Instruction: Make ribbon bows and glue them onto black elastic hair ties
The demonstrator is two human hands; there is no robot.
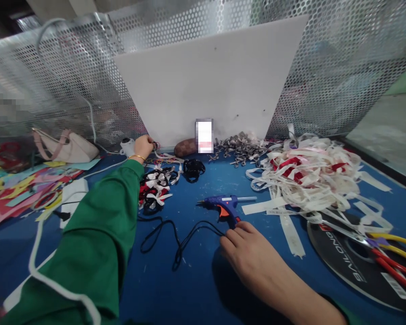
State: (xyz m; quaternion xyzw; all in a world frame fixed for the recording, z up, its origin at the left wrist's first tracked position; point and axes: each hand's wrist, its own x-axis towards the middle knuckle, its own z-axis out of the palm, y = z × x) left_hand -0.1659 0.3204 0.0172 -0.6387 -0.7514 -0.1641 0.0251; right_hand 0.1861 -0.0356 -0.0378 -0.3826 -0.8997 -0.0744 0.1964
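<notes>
My right hand [245, 248] has its fingers closed around the lower handle end of a blue glue gun [225, 201] with an orange trigger. The gun lies on its side on the blue table, nozzle to the left, a clear glue stick poking out of its back. Its black cord [176, 243] loops across the table. Reaching far forward, my left hand [144, 146] has its fingers pinched by a small dark thing I cannot make out. A white object [127, 146] stands beside that hand. Closer in lies a pile of black, white and red bows [157, 186].
Black hair ties [194, 169] and a pile of grey bows [242, 146] lie before a white board [209, 85]. Heaped ribbons [318, 174], scissors [355, 237] and a black disc [338, 257] are at right. A handbag [67, 146], coloured sheets and a white cable [37, 253] occupy the left.
</notes>
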